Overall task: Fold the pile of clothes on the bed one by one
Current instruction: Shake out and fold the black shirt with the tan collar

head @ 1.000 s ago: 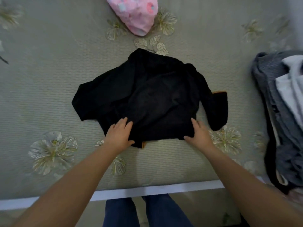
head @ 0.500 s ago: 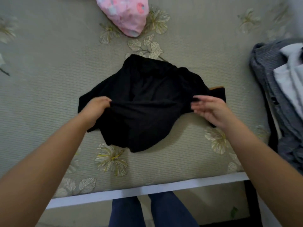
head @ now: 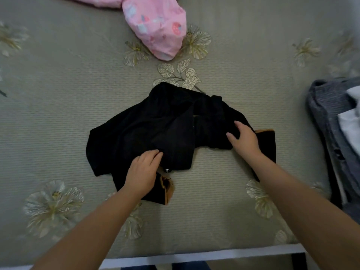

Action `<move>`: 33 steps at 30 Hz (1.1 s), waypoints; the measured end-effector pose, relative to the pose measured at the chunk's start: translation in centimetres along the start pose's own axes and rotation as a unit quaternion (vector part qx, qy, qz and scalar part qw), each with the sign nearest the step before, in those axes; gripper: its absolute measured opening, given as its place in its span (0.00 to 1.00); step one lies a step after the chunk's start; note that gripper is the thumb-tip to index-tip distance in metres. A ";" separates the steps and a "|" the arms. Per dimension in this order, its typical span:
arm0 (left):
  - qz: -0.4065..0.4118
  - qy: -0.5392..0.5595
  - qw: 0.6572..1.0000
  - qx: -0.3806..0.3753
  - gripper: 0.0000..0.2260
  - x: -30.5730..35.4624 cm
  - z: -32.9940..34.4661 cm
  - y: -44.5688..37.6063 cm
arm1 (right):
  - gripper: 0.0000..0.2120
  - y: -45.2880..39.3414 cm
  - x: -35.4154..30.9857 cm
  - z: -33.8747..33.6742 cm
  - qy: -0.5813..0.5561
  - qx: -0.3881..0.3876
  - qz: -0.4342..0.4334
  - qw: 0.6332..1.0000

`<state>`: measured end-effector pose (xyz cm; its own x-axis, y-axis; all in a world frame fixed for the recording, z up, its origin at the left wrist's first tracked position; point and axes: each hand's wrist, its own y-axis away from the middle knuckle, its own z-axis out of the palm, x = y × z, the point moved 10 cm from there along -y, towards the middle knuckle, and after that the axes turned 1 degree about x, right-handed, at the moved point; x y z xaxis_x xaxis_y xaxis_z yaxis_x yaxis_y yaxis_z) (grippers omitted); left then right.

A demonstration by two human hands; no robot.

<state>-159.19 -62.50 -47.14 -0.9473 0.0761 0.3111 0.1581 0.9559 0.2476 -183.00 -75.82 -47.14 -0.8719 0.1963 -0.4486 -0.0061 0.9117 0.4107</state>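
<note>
At the near edge of the bed [head: 224, 221], a person's two bare forearms reach forward over a pale green cover printed with gold flowers. The left hand [head: 143, 172] lies on the lower left part of a black garment [head: 155, 131], fingers loosely bent and resting on the cloth beside a small metal snap [head: 167, 170]; whether the fingertips pinch a fold cannot be told. The right hand [head: 244, 140] lies flat on the garment's right side, fingers fairly straight and relaxed, pressing the fabric down near a sleeve with a tan cuff [head: 265, 131].

The black garment sits in the middle of the bed, partly folded and rumpled, one flap lying across its centre and a tan-lined corner [head: 167, 189] sticking out by the left wrist. The step in hand appears to be folding this piece in. Done well, it likely calls for smoothing the bunched middle first, tucking the loose sleeve and tan corner inside the outline, then pinning one side flat while the other side comes over, so the edges line up.

To the right, a heap of grey and white clothes [head: 335, 133] waits at the bed's edge. Farther back lies a pink printed item [head: 155, 26].
</note>
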 end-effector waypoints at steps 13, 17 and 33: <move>-0.098 0.189 0.976 -0.036 0.09 -4.2 -2.3 -4.2 | 0.10 -3.0 -0.2 1.1 -0.111 0.002 0.083 0.990; -0.245 0.454 0.857 0.022 0.12 -6.7 -7.2 -3.9 | 0.09 -2.1 -2.1 -2.4 -0.211 0.034 0.063 0.975; -0.151 0.351 0.902 0.202 0.13 0.6 -46.1 -0.1 | 0.06 9.8 -24.9 -35.1 -0.189 0.209 -0.230 0.932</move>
<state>-146.91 -75.66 -4.64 -0.4983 -0.2670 0.8249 -0.3254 0.9394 0.1075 -178.51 -84.43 -4.07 -0.5893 -0.2085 -0.7806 -0.0763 0.9762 -0.2032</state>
